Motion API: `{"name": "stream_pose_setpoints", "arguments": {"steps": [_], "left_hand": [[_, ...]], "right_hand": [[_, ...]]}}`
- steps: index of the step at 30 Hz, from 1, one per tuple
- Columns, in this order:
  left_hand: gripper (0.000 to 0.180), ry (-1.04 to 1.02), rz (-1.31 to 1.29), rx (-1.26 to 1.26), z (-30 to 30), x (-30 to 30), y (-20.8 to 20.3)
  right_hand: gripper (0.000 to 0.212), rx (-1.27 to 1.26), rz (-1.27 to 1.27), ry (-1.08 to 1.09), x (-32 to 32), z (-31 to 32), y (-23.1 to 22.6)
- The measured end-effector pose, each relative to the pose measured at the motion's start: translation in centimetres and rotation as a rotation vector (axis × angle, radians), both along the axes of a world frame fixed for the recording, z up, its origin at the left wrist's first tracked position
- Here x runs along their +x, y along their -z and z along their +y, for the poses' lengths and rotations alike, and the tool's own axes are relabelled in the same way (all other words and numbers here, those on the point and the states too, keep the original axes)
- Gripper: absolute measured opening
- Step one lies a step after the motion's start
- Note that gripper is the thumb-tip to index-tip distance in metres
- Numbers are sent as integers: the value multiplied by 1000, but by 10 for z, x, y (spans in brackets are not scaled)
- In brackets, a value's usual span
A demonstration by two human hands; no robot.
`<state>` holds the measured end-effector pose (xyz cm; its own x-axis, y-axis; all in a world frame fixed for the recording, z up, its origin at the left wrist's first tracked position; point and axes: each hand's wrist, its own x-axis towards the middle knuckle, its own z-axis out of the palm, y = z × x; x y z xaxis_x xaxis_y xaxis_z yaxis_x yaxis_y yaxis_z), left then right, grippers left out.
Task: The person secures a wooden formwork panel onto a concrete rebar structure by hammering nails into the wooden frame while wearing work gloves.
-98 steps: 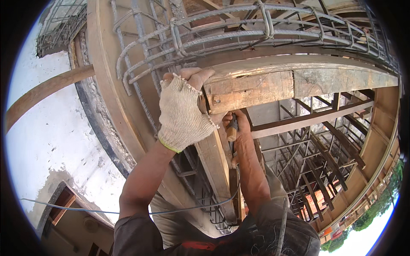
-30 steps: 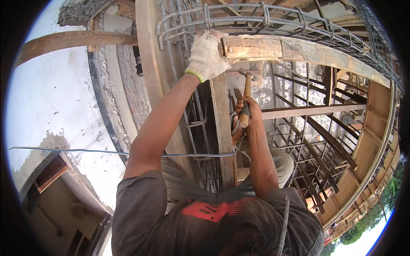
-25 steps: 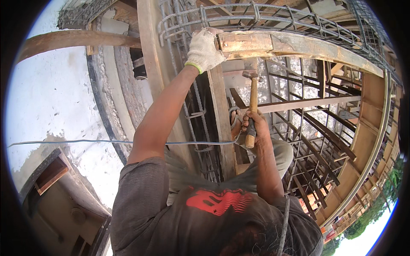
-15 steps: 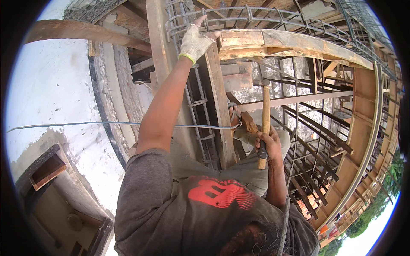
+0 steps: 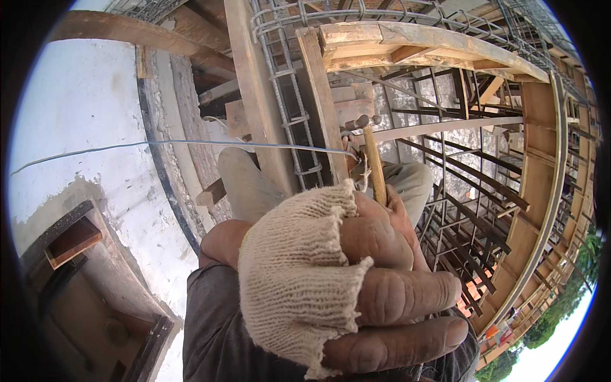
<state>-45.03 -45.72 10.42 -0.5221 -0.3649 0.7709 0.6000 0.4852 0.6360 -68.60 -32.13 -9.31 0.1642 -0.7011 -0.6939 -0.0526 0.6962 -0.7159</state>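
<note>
My left hand [image 5: 344, 280], in a fingerless knitted glove, fills the lower middle close to the camera. Its bare fingers stretch to the right with nothing visible in them. Behind it only a sliver of my right hand [image 5: 396, 202] shows, gripping a wooden-handled hammer [image 5: 374, 169]. The hammer's metal head points up beside the upright wooden plank [image 5: 321, 108]. That plank meets a curved wooden board [image 5: 407, 38] at the top, next to a rebar cage [image 5: 286, 76].
A thin grey wire [image 5: 159, 143] runs from the left edge to the plank. My knees [image 5: 245, 184] in light trousers rest against the formwork. A white wall [image 5: 76, 108] lies left and below, and rebar and timber frames [image 5: 471, 210] lie right.
My left hand has let go of the plank's top and swung down close to the camera. The hammer in my right hand has dropped lower and is partly hidden behind the left hand.
</note>
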Motion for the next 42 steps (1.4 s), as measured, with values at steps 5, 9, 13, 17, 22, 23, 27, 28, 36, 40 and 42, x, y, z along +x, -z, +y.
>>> {"name": "stream_pose_setpoints", "arguments": {"steps": [5, 9, 13, 17, 22, 23, 27, 28, 36, 40, 42], "left_hand": [[30, 81, -3, -50, 15, -17, -12], [30, 46, -84, 27, -15, -6, -2], [30, -468, -529, 426, -76, 6, 93], [21, -919, -783, 409, -188, 34, 242], [23, -994, -1088, 244, -281, 17, 279], [24, -937, -1134, 245, -286, 9, 275], [31, -775, -1320, 94, -302, 0, 276], [32, -741, -1389, 62, -305, -4, 276], [37, -681, -1381, 10, -325, 3, 299], [36, -693, -1365, -69, -315, 1, 295], [35, -705, -1314, -114, -315, 6, 304]], "right_hand": [[30, -66, 72, -66, 2, 8, -2], [29, -53, 122, 2, -6, 6, -8], [28, -113, 212, -65, -16, 0, -7], [30, -186, 166, 30, -9, -7, -15], [37, -348, 212, 41, -8, -15, -12], [36, -398, 252, 44, -10, -15, -8], [43, -373, 223, 57, -6, -33, -3], [45, -339, 183, 82, -4, -38, -1], [30, -606, 185, 146, 5, -105, -29], [28, -926, 249, 360, 20, -161, -39], [30, -940, 224, 509, 41, -187, -43]]}}
